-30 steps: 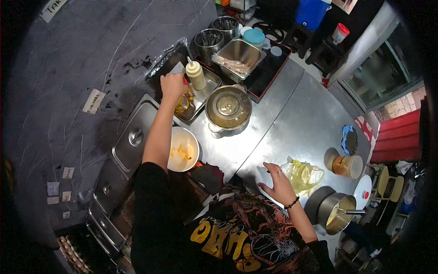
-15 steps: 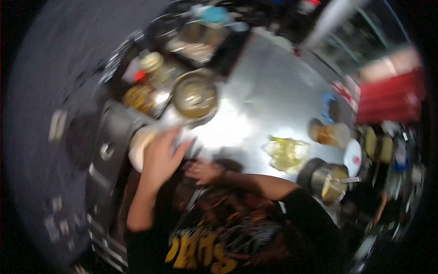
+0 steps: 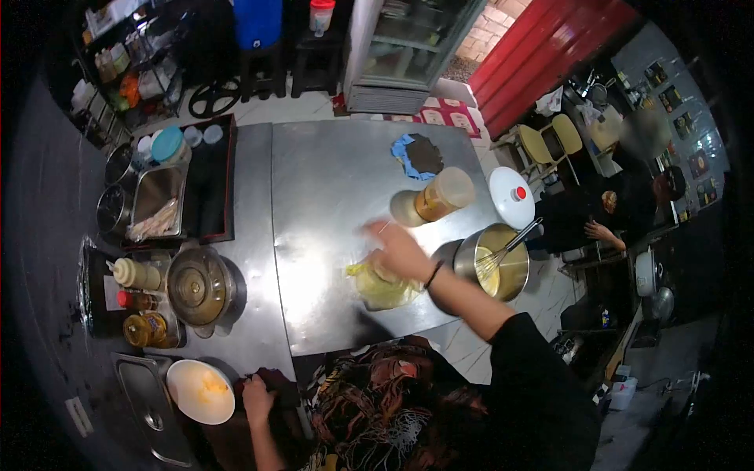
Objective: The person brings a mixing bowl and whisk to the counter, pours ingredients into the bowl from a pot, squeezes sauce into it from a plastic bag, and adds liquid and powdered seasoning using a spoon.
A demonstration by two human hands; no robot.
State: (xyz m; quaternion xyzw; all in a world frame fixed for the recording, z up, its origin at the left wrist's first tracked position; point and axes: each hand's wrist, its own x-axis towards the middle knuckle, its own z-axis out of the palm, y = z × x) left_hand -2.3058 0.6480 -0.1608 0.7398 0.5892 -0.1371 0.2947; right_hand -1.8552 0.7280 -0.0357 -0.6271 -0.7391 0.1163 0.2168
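My right hand (image 3: 399,250) reaches over the steel table, blurred, with a finger stretched out and the thumb apart. Below it lies a clear plastic bag (image 3: 386,290) with a yellowish tint; I cannot tell whether the hand touches it. At the table's near edge my left hand (image 3: 258,402) is curled beside a dark cloth (image 3: 275,383), and what its fingers hold, if anything, is hidden. To its left sits a white bowl (image 3: 188,385) with orange-yellow bits in it. On the right, a whisk (image 3: 510,245) leans in a steel pot (image 3: 514,284) holding something yellow.
A plastic container (image 3: 449,192) of brown contents and a blue-and-dark cloth (image 3: 418,157) are on the steel table (image 3: 330,196). A lidded pot (image 3: 200,286) and squeeze bottle (image 3: 135,273) stand left. A white lid (image 3: 512,196) is at the right edge. Another person's hand (image 3: 603,233) shows beyond.
My left hand has come away from the white bowl toward its right side. My right hand has moved from near my body out over the plastic bag. The view has turned and sharpened.
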